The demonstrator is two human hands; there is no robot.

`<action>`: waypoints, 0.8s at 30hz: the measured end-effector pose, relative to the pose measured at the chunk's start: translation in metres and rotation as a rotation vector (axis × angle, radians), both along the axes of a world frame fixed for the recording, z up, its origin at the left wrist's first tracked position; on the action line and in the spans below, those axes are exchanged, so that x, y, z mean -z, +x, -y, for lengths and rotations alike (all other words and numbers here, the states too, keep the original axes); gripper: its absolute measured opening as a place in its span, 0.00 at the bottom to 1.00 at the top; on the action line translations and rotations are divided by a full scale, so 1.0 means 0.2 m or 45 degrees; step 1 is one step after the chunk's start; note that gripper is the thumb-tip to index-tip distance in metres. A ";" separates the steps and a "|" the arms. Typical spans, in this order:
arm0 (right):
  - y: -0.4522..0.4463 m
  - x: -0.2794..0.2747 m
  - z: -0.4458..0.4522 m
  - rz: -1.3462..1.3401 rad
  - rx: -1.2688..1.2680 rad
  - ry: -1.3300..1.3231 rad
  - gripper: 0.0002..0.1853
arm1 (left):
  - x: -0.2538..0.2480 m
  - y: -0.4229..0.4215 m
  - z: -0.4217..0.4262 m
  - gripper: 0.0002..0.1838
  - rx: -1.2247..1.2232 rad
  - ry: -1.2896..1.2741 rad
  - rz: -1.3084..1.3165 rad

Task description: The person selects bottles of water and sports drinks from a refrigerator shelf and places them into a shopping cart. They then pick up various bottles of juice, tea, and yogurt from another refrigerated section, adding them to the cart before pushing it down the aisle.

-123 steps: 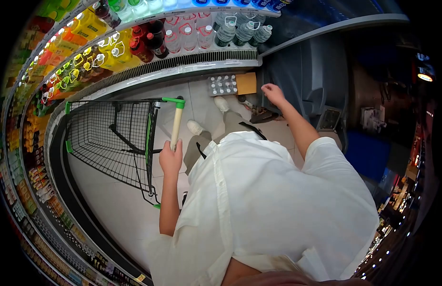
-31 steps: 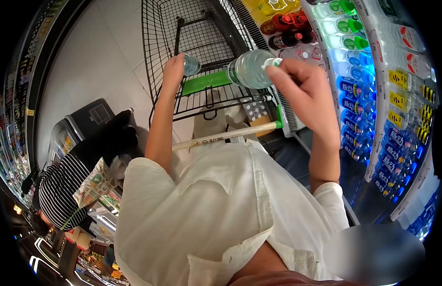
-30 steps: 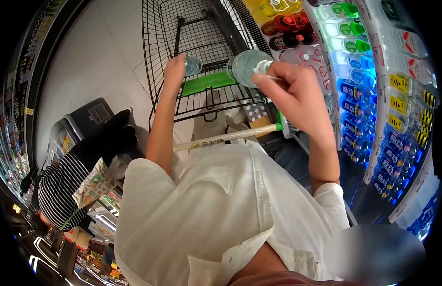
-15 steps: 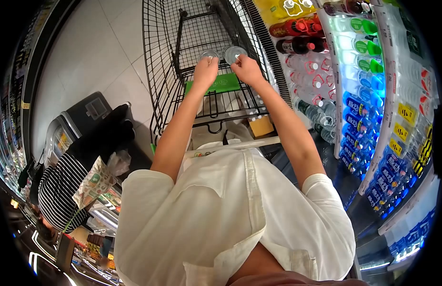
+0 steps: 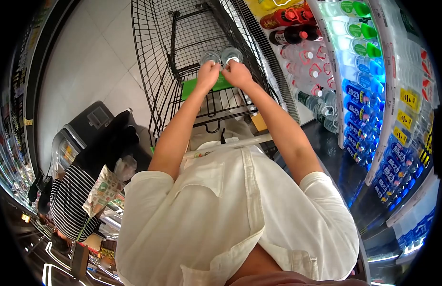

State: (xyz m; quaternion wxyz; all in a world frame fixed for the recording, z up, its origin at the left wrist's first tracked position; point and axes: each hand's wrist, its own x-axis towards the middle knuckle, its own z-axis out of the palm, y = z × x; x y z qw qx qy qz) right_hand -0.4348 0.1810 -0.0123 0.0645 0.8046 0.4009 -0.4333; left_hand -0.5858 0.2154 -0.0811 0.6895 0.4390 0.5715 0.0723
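Two large clear water bottles hang side by side over the near end of a black wire shopping cart (image 5: 147, 62). My left hand (image 5: 208, 75) is closed round the top of the left clear water bottle (image 5: 210, 56), by what looks like a white handle. Beside it, my right hand (image 5: 237, 75) grips the right clear water bottle (image 5: 232, 53) at its top in the same way. A green panel (image 5: 188, 88) on the cart lies just below my hands. Whether the bottles touch the cart floor I cannot tell.
To the right, shelves carry dark soda bottles (image 5: 295, 35), clear water bottles (image 5: 304, 55) and blue-labelled drink bottles (image 5: 356, 114). A person in a striped top (image 5: 71, 200) is at the left, near a grey bin-like unit (image 5: 95, 117). Pale floor tiles (image 5: 95, 57) run left of the cart.
Both hands have come slightly closer together with the bottles still held. The cart and shelves have shifted a little to the left and up in view.
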 end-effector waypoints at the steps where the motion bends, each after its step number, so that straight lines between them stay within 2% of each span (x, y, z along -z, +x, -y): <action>1: 0.01 0.00 0.01 -0.006 0.005 -0.004 0.22 | -0.01 -0.01 0.00 0.20 0.108 0.021 -0.022; 3: 0.02 0.02 0.02 -0.006 0.025 0.000 0.22 | -0.02 -0.02 -0.01 0.20 0.232 0.053 -0.039; 6: 0.02 0.01 0.09 -0.062 -0.004 0.231 0.20 | -0.04 -0.02 0.01 0.19 0.260 0.127 0.002; 8: 0.02 -0.04 0.17 0.016 -0.129 0.454 0.24 | -0.10 -0.03 0.00 0.20 0.278 0.153 -0.031; 12: 0.08 -0.39 0.27 -0.012 -0.040 0.460 0.24 | -0.10 -0.08 0.04 0.22 0.333 0.231 0.022; 15: 0.14 -0.61 0.46 0.031 -0.057 0.736 0.19 | -0.13 -0.15 0.05 0.27 0.434 0.357 -0.025; 17: 0.12 -0.80 0.57 0.017 -0.030 0.741 0.18 | -0.17 -0.20 0.08 0.27 0.437 0.490 -0.029; 22: 0.10 -0.99 0.90 0.034 0.020 0.878 0.14 | -0.55 -0.21 0.17 0.23 0.520 0.483 0.097; 24: 0.08 -1.06 0.97 0.020 0.165 0.934 0.14 | -0.71 -0.17 0.24 0.21 0.579 0.551 0.227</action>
